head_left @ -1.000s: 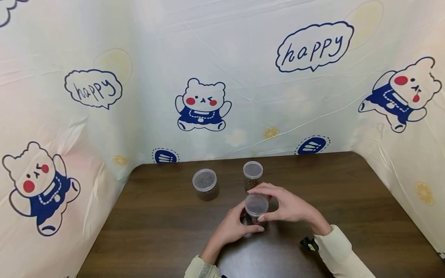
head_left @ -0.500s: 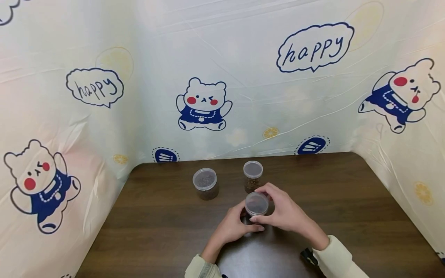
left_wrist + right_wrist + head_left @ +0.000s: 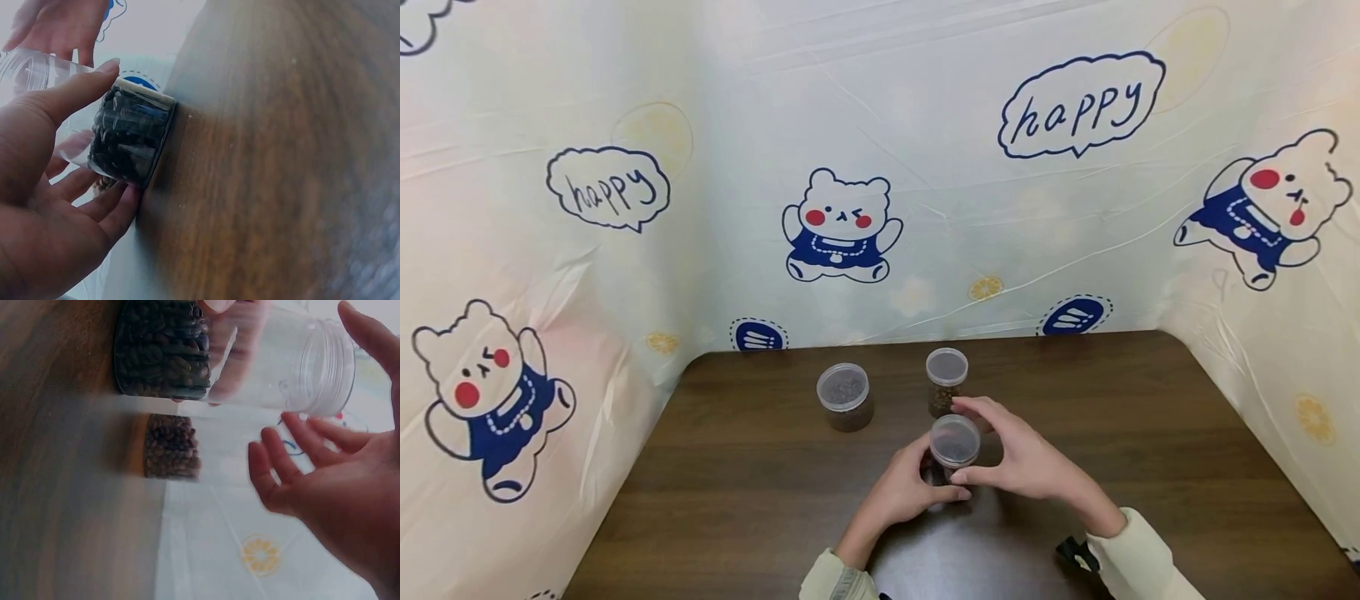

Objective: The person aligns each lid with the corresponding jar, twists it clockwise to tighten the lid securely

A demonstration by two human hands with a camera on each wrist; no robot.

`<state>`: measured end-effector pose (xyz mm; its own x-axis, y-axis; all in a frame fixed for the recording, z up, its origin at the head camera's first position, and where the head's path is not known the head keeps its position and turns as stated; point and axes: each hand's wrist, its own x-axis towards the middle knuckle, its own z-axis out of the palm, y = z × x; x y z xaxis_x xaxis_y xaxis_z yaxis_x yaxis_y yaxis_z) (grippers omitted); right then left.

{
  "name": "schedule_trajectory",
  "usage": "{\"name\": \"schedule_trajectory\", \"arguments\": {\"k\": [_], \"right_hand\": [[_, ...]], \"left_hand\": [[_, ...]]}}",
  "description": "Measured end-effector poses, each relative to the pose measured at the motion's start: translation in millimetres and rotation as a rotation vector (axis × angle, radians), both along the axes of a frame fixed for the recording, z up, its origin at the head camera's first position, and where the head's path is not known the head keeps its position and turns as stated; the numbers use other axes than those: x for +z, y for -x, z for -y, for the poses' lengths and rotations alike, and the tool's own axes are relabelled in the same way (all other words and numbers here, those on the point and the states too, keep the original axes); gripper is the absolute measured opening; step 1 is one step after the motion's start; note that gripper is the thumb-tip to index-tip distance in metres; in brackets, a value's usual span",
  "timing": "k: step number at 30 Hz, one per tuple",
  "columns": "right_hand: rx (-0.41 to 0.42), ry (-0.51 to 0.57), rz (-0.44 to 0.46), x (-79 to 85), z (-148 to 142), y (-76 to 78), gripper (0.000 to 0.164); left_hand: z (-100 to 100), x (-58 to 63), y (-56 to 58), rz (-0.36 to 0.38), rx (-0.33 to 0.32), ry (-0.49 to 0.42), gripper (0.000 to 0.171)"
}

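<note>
A clear cylindrical jar [image 3: 256,362] with a screw lid [image 3: 955,440] stands on the table, its lower part filled with dark coffee beans [image 3: 159,356]. My left hand [image 3: 898,490] grips the jar low down, thumb on the near side and fingers round the far side. About the lid, my right hand [image 3: 1033,458] is spread, with the thumb near its front edge and fingers beyond it. In the right wrist view those fingers [image 3: 275,456] look loose and a little off the lid. Just behind stands a slimmer lidded jar [image 3: 945,387] with browner beans.
A wider lidded jar [image 3: 845,400] with dark contents stands to the left on the brown wooden table [image 3: 737,500]. A pale printed cloth [image 3: 925,125] hangs behind and along both sides. A black strap piece [image 3: 1077,554] sits by the right cuff.
My right hand has shifted round the lid, first turning nearer the jar, then loosening and easing slightly right. My left hand and the jars have stayed where they were.
</note>
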<state>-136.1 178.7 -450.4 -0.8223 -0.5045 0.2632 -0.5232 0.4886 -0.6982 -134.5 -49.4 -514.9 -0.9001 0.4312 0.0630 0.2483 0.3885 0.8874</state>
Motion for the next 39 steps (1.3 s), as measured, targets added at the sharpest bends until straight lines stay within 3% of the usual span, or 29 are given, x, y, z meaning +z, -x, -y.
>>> {"name": "schedule_trajectory", "arguments": {"k": [5, 12, 16, 24, 28, 32, 39], "right_hand": [[0.086, 0.06, 0.047, -3.6, -4, 7.3, 0.075], [0.076, 0.112, 0.033, -7.0, -1, 8.3, 0.07], [-0.001, 0.164, 0.005, -10.2, 4, 4.5, 0.066], [-0.278, 0.221, -0.048, -17.5, 27, -16.6, 0.066], [-0.35, 0.225, -0.027, -17.6, 33, -20.6, 0.068], [-0.276, 0.231, 0.016, -19.8, 29, -16.3, 0.074], [0.056, 0.317, 0.106, -29.4, 12, 2.1, 0.075]], "left_hand": [[1, 0.4, -0.8, 0.016, -0.001, 0.008, 0.075], [1, 1.6, -0.7, 0.018, -0.001, 0.023, 0.077], [0, 2.5, 0.7, 0.008, 0.0, 0.017, 0.076], [1, 3.5, 0.5, 0.025, -0.01, -0.003, 0.073], [1, 3.2, 0.6, 0.029, -0.009, -0.006, 0.073], [1, 2.8, 1.0, 0.016, -0.006, 0.012, 0.072], [-1, 4.9, 0.7, -0.004, -0.003, 0.051, 0.073]]}}
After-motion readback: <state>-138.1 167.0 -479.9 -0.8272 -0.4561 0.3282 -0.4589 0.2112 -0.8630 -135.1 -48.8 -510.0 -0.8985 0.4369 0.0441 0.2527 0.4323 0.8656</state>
